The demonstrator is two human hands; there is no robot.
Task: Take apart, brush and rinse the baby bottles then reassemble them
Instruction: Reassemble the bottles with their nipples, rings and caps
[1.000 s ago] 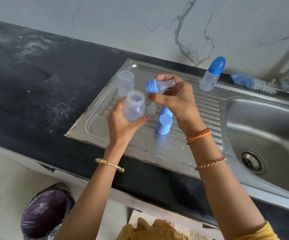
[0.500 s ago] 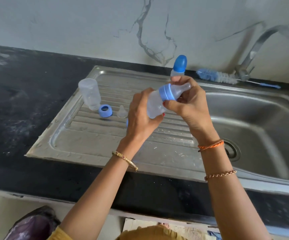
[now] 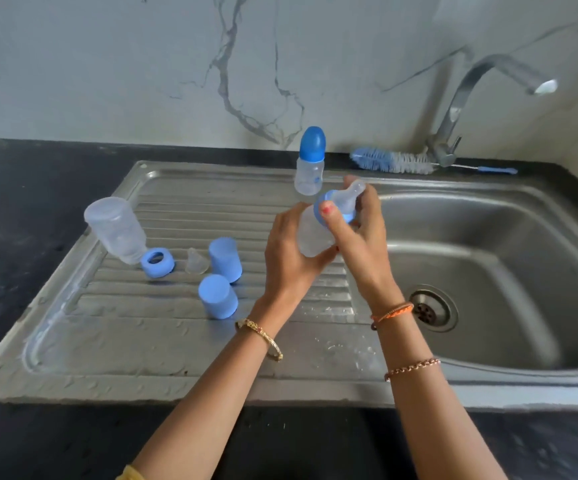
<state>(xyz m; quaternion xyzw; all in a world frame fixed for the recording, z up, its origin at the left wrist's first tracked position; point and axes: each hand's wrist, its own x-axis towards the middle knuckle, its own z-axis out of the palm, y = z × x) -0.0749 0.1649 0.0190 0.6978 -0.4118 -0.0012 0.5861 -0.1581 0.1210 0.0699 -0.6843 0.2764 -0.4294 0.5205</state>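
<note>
Head view: reassembly step, left hand (image 3: 289, 252) gripping bottle body (image 3: 312, 237) above drainboard's right edge (image 3: 346, 292), right hand (image 3: 357, 230) fingers clamped on blue collar (image 3: 329, 206); next: tighten collar, fit cap (image 3: 225, 254).

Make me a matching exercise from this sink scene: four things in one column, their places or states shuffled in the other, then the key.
Things
1. capped bottle
2. bottle brush
3. blue ring
4. bottle with teat

Places or states
A. lies on the counter by the tap's base
B. held in both hands
C. stands upright at the back of the drainboard
D. lies on the drainboard beside the upturned clear bottle

Pairs: 1-C, 2-A, 3-D, 4-B
</note>
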